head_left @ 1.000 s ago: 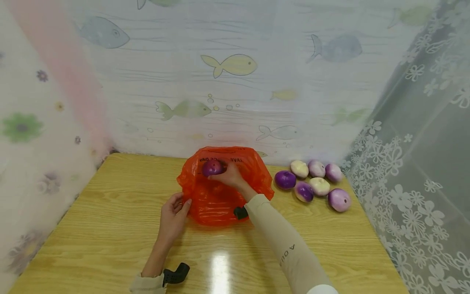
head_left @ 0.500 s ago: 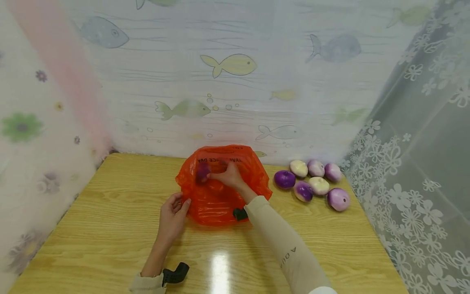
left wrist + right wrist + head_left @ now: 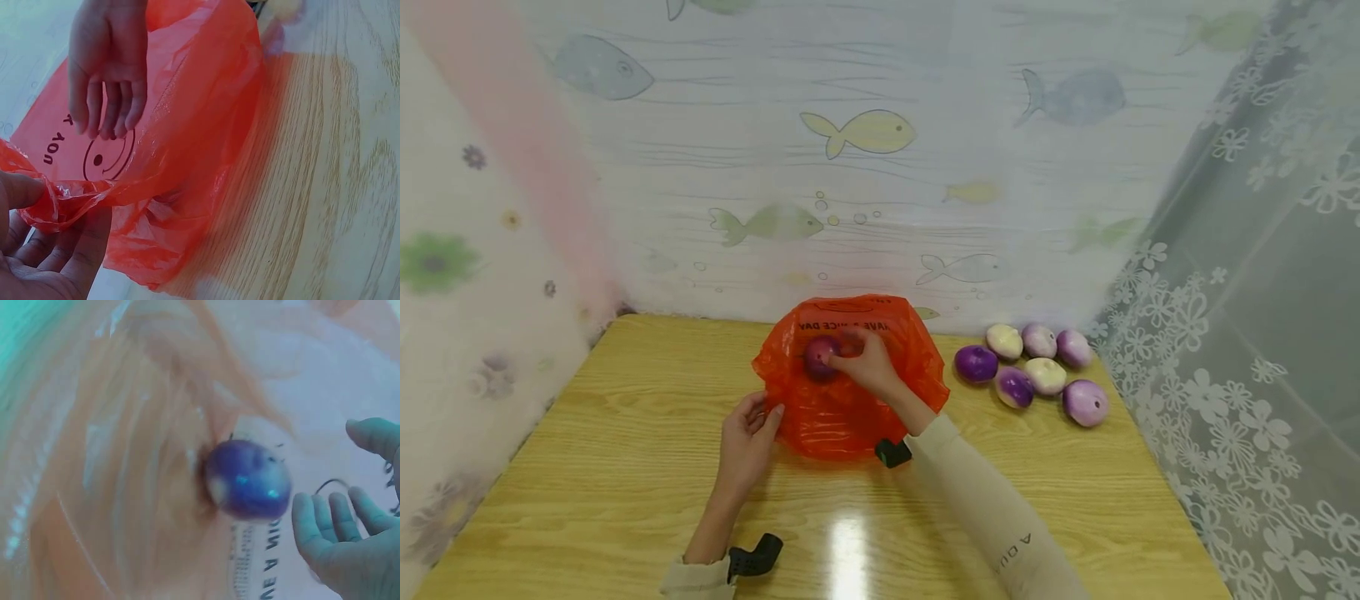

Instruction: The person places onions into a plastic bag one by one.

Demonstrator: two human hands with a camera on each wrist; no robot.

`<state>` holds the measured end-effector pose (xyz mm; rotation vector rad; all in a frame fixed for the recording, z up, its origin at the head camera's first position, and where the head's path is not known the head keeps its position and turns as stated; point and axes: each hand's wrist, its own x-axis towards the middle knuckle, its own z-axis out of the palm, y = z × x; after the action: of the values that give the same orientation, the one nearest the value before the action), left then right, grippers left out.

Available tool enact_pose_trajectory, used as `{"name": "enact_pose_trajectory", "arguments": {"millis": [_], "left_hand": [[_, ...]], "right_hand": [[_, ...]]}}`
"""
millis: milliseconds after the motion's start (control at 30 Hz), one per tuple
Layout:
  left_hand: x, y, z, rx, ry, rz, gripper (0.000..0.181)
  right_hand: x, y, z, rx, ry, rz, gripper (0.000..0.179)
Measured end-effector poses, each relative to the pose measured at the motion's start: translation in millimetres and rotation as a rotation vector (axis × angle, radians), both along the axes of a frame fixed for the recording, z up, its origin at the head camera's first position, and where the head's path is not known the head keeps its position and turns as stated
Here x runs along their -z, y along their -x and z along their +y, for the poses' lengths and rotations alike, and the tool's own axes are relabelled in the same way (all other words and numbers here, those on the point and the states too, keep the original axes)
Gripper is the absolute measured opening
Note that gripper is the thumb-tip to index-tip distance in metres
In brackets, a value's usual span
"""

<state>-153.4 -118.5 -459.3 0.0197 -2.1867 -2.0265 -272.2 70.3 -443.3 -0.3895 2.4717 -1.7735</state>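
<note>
A red plastic bag point(image 3: 838, 417) with black print lies on the wooden table, its mouth held wide. My left hand point(image 3: 747, 442) pinches the bag's left edge; in the left wrist view its fingers point(image 3: 81, 240) and thumb hold the gathered film. Inside the bag rests a glossy purple onion point(image 3: 249, 481), near the printed back panel. My right hand point(image 3: 868, 362) is over the bag's mouth, fingers loosely extended. The right wrist view shows a gap between those fingers point(image 3: 306, 519) and the onion. In the left wrist view the onion is hidden.
Several purple and cream onions, among them a dark purple onion point(image 3: 976, 364) and a pale purple onion point(image 3: 1085, 403), lie grouped at the table's back right. A fish-printed sheet point(image 3: 865, 192) hangs behind the table point(image 3: 625, 467), and a flowered curtain point(image 3: 1232, 400) borders the right side.
My right hand has let go of the purple onion, which has dropped from its fingers into the bag. The left hand keeps its hold on the bag's edge.
</note>
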Motion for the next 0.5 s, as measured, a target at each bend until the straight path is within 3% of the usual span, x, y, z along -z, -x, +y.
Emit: {"name": "enact_pose_trajectory", "arguments": {"millis": [67,300,500], "left_hand": [[0.0,-0.2,0.0,-0.002,-0.001,-0.002,0.028],[18.6,7.0,-3.4,-0.019,0.021,0.003,0.032],[22.1,7.7,-2.9,-0.023,0.029,0.019,0.032]], "right_hand": [[-5.3,-5.2,2,-0.016,0.01,-0.01,0.051],[-23.3,-27.2,12,-0.073,0.045,0.005,0.046],[-36.2,-47.0,26,-0.116,0.128,0.02,0.04]]}}
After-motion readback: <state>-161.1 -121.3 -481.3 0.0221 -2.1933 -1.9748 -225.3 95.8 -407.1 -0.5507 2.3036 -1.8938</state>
